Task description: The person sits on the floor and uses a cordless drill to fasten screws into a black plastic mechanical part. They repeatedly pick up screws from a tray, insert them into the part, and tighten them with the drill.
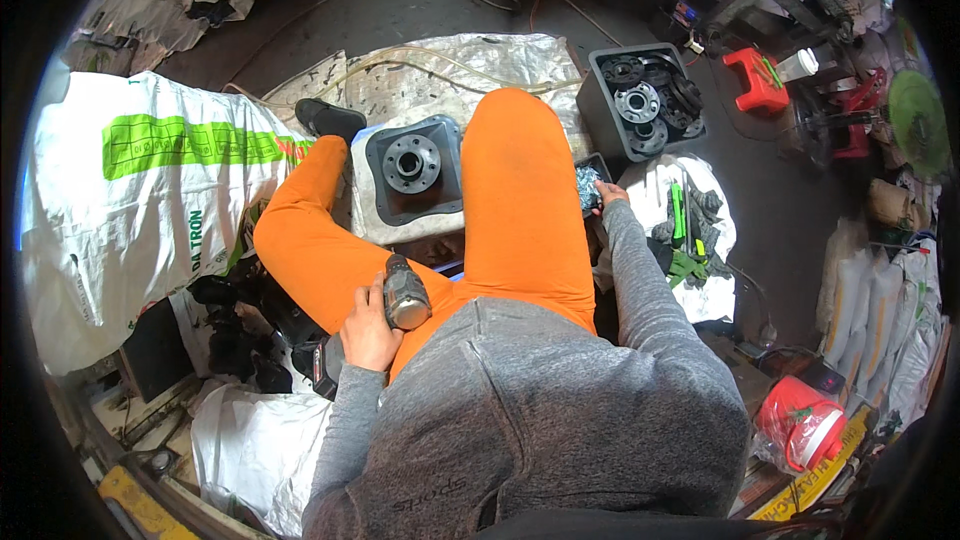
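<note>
My left hand (369, 331) is wrapped round the handle of a cordless drill (407, 296), which rests against my left thigh; its battery sticks out beside my wrist. My right hand (608, 196) is at a small dark box of shiny small metal pieces (590, 186), next to my right knee. Its fingers are curled in at the pieces, and what they pinch is too small to make out. Between my legs a round metal hub (411, 163) with a ring of holes sits in a grey square tray (447, 202).
A grey bin (598, 120) of several similar hubs stands ahead on the right. Beside my right arm, gloves and a green-handled tool (680, 215) lie on a white sack (715, 280). A big white sack (140, 220) fills the left. A green fan (917, 123) and red case (755, 81) stand far right.
</note>
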Demonstrator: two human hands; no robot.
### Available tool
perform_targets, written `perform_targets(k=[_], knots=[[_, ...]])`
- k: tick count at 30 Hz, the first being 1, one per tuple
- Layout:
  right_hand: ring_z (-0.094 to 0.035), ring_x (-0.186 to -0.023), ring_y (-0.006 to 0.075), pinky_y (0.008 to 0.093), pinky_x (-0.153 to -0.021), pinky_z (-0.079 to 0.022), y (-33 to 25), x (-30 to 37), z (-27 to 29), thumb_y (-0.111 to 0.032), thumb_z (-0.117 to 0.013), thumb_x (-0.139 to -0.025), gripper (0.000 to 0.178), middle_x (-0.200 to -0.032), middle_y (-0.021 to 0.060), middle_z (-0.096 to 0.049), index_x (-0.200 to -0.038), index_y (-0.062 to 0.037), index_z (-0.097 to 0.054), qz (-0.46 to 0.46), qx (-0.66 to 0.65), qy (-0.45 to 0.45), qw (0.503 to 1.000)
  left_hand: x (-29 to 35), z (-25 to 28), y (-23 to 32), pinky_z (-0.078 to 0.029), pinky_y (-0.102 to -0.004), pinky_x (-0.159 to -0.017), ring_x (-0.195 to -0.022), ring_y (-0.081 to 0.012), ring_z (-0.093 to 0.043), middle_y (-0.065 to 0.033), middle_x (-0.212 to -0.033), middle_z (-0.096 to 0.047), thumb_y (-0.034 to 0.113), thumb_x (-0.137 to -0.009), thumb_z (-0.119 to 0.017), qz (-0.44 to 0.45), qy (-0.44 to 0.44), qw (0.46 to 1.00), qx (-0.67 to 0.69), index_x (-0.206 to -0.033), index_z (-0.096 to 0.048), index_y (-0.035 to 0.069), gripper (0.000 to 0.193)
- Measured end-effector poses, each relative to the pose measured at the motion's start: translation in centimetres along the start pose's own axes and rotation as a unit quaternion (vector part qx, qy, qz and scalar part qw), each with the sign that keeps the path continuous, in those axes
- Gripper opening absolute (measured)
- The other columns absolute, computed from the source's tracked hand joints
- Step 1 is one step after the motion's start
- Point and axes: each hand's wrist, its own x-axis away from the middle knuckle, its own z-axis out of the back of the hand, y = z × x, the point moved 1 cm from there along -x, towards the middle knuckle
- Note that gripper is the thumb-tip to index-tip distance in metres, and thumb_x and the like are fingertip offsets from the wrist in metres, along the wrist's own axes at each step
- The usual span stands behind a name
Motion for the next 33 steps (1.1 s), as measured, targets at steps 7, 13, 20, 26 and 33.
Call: perform_targets(k=[7, 13, 20, 26, 33], knots=[[-0.062, -0.074, 0.0207, 0.0375, -0.059, -0.058, -0.8, 0.2, -0.4, -0.028, -0.062, -0.089, 0.026, -0.087, 0.0061, -0.062, -0.107, -0.0090, -0.062, -0.057, -0.092, -0.037, 0.993, -0.3, -0.2, -0.6, -0.051, -0.0457, -0.073, -0.086, -0.0357, -0.061, -0.0147, -0.107, -0.050, 0.008, -0.061, -0.072, -0.005, -0.010, 1.000, 0.010, -0.137, -0.039, 0.010, 0.082], [-0.057, -0.071, 0.0197, 0.0381, -0.062, -0.057, -1.4, -0.8, -0.8, -0.028, -0.054, -0.094, 0.025, -0.092, 0.0060, -0.060, -0.106, -0.0080, -0.062, -0.097, -0.078, -0.023, 0.992, -0.4, -0.3, -0.6, -0.051, -0.0456, -0.073, -0.085, -0.0354, -0.062, -0.0142, -0.110, -0.050, 0.009, -0.062, -0.072, -0.005, -0.002, 1.000, 0.012, -0.136, -0.039, 0.010, 0.082], [-0.049, -0.059, 0.0148, 0.0341, -0.054, -0.048, 0.2, -2.6, 0.0, -0.041, -0.053, -0.091, 0.032, -0.076, 0.0026, -0.052, -0.096, -0.0108, -0.062, -0.109, -0.087, -0.056, 0.989, -0.6, -0.2, -0.7, -0.051, -0.0470, -0.074, -0.088, -0.0371, -0.062, -0.0148, -0.113, -0.051, 0.009, -0.060, -0.072, 0.001, -0.015, 0.999, 0.028, -0.135, -0.040, 0.014, 0.082], [-0.050, -0.052, 0.0115, 0.0271, -0.043, -0.044, 0.8, -1.2, -0.2, -0.032, -0.059, -0.091, 0.026, -0.072, 0.0047, -0.062, -0.107, -0.0111, -0.061, -0.065, -0.137, -0.055, 0.987, -0.8, -0.5, -0.2, -0.050, -0.0469, -0.075, -0.089, -0.0394, -0.060, -0.0156, -0.113, -0.051, 0.005, -0.061, -0.072, -0.030, -0.007, 0.999, 0.039, -0.135, -0.040, 0.013, 0.081], [-0.051, -0.057, 0.0085, 0.0257, -0.045, -0.046, -1.2, 0.7, -0.9, -0.031, -0.053, -0.094, 0.026, -0.081, 0.0004, -0.062, -0.108, -0.0127, -0.064, -0.090, -0.122, -0.092, 0.984, -1.0, -0.1, 0.3, -0.049, -0.0466, -0.076, -0.088, -0.0411, -0.059, -0.0173, -0.113, -0.050, 0.004, -0.062, -0.071, -0.041, -0.001, 0.999, 0.021, -0.135, -0.039, 0.009, 0.080]])
